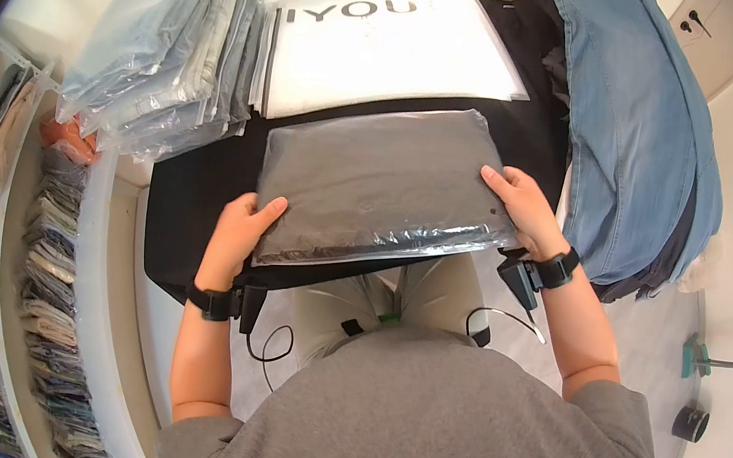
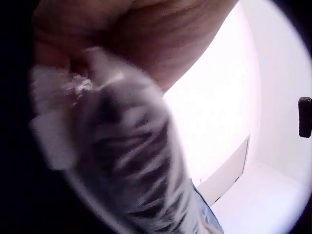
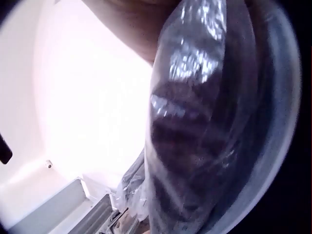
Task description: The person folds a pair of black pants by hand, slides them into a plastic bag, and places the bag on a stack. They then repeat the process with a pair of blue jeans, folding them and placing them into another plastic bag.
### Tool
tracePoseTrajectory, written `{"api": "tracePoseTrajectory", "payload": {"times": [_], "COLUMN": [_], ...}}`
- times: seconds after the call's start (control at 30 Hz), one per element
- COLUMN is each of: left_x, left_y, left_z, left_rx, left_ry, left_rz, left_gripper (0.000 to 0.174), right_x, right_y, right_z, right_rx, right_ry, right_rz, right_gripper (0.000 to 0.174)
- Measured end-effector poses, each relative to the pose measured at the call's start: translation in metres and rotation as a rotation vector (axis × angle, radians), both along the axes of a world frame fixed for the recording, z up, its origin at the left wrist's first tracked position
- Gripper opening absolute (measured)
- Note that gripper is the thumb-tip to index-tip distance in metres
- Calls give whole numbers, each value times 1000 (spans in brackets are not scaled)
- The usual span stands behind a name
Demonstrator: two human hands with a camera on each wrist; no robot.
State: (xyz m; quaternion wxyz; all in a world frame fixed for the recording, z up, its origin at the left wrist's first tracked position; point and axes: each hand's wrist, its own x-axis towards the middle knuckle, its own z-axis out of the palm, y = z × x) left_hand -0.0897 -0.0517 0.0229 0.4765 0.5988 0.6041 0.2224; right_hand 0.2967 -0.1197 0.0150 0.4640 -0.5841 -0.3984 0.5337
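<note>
A dark folded garment in a clear plastic bag is held between both hands over the front of the black-covered table. My left hand grips its near left corner, thumb on top. On the right edge, my right hand holds it the same way, with the fingers hidden underneath. Light glints along the near side of the plastic. In the left wrist view the bag's edge runs down from the hand, slightly blurred. The right wrist view shows the shiny, creased plastic bag close up.
Behind it on the black table lie white bags with black lettering. A stack of bagged garments stands at the left. Blue denim clothing hangs over the right side. Shelves of folded clothes line the left.
</note>
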Motion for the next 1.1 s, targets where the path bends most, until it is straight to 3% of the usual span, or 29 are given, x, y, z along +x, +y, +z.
{"api": "tracePoseTrajectory", "payload": {"times": [0.07, 0.13, 0.17, 0.4, 0.47, 0.53, 0.57, 0.7, 0.8, 0.87, 1.0, 1.1], "left_x": [-1, -2, -8, -13, -27, -25, -13, -7, 2, 3, -1, -18], "left_y": [-2, -10, -8, -9, 1, 1, -8, -11, -16, -24, -45, -54], "left_z": [-9, -2, -10, -15, -30, -25, 5, -4, 1, 19, 66, 104], "left_rx": [-88, -239, -247, -217, -314, -374, -394, -585, -490, -446, -274, 37], "left_ry": [84, -355, -404, -375, -580, -692, -660, -871, -826, -834, -895, -946], "left_rz": [-20, 145, 126, 99, 33, -81, -115, -127, -123, -94, -58, 7], "left_gripper": [43, 45, 48, 47, 44, 49, 47, 46, 47, 46, 45, 44], "right_x": [5, 1, -1, -7, -8, -8, -9, 2, 3, 2, 3, -17], "right_y": [0, -15, -23, -47, -47, -47, -46, -44, -44, -45, -20, 18], "right_z": [-16, -3, 1, -5, -9, -13, -10, -8, 12, 36, 77, 126], "right_rx": [-19, -32, -11, 127, 180, 196, 180, 68, 47, -107, 10, 177], "right_ry": [-3, 73, 161, 398, 491, 546, 557, 561, 561, 497, 436, 452], "right_rz": [-70, -74, -63, 85, 98, 109, 104, 84, 72, 30, 116, 197], "right_gripper": [48, 51, 52, 67, 72, 71, 68, 57, 48, 45, 43, 46]}}
